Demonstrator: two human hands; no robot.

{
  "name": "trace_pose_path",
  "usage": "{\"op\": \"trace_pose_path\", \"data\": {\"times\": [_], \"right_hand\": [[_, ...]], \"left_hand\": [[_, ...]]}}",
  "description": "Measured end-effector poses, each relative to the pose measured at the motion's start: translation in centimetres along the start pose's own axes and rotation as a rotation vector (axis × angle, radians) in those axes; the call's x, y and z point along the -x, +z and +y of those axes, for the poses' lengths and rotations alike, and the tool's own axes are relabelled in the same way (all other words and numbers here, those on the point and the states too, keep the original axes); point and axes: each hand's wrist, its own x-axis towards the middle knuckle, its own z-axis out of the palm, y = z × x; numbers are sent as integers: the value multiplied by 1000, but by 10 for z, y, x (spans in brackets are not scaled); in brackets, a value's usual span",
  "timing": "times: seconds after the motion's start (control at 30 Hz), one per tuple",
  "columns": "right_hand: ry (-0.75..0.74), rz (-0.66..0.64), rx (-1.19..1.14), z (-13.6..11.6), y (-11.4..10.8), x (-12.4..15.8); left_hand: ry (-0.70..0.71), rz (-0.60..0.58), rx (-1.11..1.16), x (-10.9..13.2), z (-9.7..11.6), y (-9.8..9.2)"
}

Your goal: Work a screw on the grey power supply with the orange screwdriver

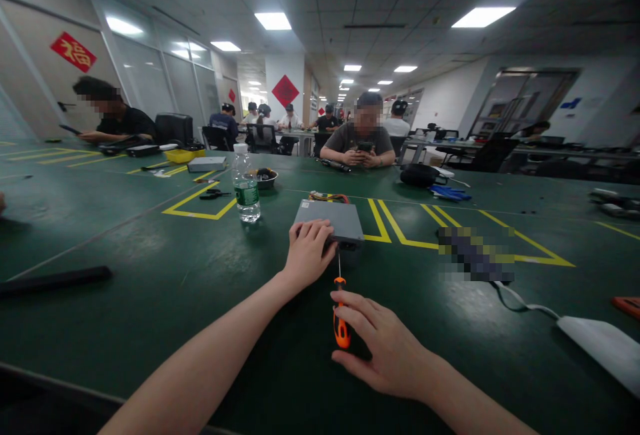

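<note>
A grey metal power supply unit (336, 216) lies on the green table in front of me, a bundle of coloured wires (327, 197) behind it. My left hand (311, 252) grips its near left corner, fingers across the top and thumb down at the front side. An orange and black screwdriver (341, 328) points away from me, its thin shaft reaching the box's front side. Whether the tip sits in a screw is too small to see. Two fingers of my right hand (383, 338) rest over the handle in a loose hold, with the thumb apart below it.
A water bottle (247, 188) stands left of the box, with a metal bowl (265, 178) behind. Yellow tape (420, 244) marks the table (210, 275). At right are a blurred-out dark object (475, 255), a white cable and blue gloves (450, 192). Opposite sits a person (360, 135) holding a phone.
</note>
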Motion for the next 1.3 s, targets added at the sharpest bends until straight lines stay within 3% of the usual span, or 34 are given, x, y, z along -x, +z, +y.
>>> {"op": "trace_pose_path", "data": {"times": [0.13, 0.4, 0.7, 0.93, 1.17, 1.3], "right_hand": [[-58, -41, 70, 0, -5, -2], [-102, 253, 75, 6, 0, -1], [-67, 10, 88, 0, -6, -1], [-76, 190, 19, 2, -3, -1], [-58, 22, 71, -2, -9, -3], [-85, 134, 67, 1, -8, -5]], "left_hand": [[-4, -2, 4, 0, 0, 0], [0, 4, -9, 0, -1, 1], [6, 6, -1, 0, 0, 0], [6, -4, 0, 0, 0, -1], [-2, 1, 9, 0, -1, 2], [-1, -1, 8, 0, -1, 1]]}}
